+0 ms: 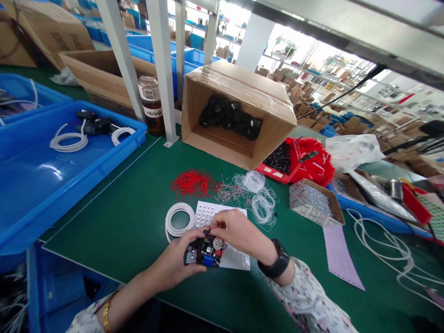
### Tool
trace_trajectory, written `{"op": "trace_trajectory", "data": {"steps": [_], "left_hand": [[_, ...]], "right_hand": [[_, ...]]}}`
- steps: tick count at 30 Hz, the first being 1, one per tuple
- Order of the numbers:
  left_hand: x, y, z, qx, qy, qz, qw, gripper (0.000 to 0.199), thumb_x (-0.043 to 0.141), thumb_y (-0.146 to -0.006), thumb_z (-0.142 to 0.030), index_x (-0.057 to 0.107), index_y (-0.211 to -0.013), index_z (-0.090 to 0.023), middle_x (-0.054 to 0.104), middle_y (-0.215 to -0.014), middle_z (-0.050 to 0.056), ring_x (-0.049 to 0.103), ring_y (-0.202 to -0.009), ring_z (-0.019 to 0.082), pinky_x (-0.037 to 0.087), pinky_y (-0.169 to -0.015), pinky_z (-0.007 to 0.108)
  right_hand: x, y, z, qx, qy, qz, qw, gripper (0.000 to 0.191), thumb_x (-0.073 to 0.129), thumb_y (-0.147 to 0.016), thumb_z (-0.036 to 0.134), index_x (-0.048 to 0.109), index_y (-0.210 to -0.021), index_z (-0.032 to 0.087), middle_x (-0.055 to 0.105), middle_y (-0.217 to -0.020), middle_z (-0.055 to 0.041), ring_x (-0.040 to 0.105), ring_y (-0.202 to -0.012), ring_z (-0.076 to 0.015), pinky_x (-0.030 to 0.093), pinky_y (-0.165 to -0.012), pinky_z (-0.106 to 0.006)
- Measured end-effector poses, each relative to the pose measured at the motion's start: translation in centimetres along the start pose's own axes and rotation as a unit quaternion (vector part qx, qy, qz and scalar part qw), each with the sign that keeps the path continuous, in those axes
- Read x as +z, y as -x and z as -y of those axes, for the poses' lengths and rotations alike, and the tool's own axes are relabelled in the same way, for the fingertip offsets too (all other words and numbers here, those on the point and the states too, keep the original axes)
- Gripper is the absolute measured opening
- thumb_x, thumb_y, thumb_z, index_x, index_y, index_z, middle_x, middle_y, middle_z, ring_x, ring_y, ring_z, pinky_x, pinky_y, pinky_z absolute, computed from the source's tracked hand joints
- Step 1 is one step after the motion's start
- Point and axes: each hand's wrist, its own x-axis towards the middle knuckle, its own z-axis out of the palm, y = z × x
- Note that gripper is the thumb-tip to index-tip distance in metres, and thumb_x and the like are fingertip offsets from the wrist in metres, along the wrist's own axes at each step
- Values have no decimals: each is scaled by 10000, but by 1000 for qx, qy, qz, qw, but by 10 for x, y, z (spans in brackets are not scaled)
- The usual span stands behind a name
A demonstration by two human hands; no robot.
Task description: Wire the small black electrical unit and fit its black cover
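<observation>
Device (209,254) | left hand (175,259) holding its side | right hand's (239,230) grip narrow, at top | table edge (194,312) near

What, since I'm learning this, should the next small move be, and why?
Probably a slight adjustment by the right hand at the far edge of the device, with the left hand steadying it. The left hand grips the device's side, its inner parts are exposed, and the right hand's thumb and finger sit at that edge; anything between them is too small to tell.
</observation>
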Motion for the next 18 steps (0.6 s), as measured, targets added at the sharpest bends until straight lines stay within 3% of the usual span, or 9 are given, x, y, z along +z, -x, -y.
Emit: {"op": "trace_trajectory", "data": {"steps": [4, 11, 14, 18], "left_hand": [[0, 0, 0, -13, 33, 7, 999, 719, 757, -705, -309, 325, -1275, -230, 494, -1305, 115, 457, -1231, 238, 373, -1052, 367], [0, 2, -6, -14, -5, -8, 1000, 498, 763, -672, -226, 477, -1079, -199, 574, -1176, 88, 541, -1105, 236, 411, -994, 376], [0, 4, -3, -11, -13, -11, 1000, 513, 763, -670, -216, 472, -1091, -198, 578, -1166, 91, 549, -1090, 235, 435, -961, 365], [-3, 3, 1, 37, -16, 10, 999, 557, 745, -712, -252, 438, -1176, -226, 482, -1319, 111, 452, -1228, 236, 369, -1041, 366]], "right_hand": [[-2, -2, 6, -6, 107, 9, 994, 93, 618, -762, 141, 632, -675, 173, 626, -669, 17, 508, -621, -91, 298, -574, -218], [-2, -4, 23, -16, 206, 28, 978, 175, 551, -834, 213, 634, -693, 152, 662, -740, -42, 563, -680, -142, 309, -584, -251], [-4, -4, 22, -22, 185, 35, 982, 241, 505, -877, 251, 638, -702, 153, 655, -727, -43, 564, -678, -144, 340, -601, -256], [-12, 6, 7, -33, 32, 50, 998, 208, 466, -815, 94, 633, -894, 189, 657, -875, -7, 580, -779, -124, 423, -716, -247]]}}
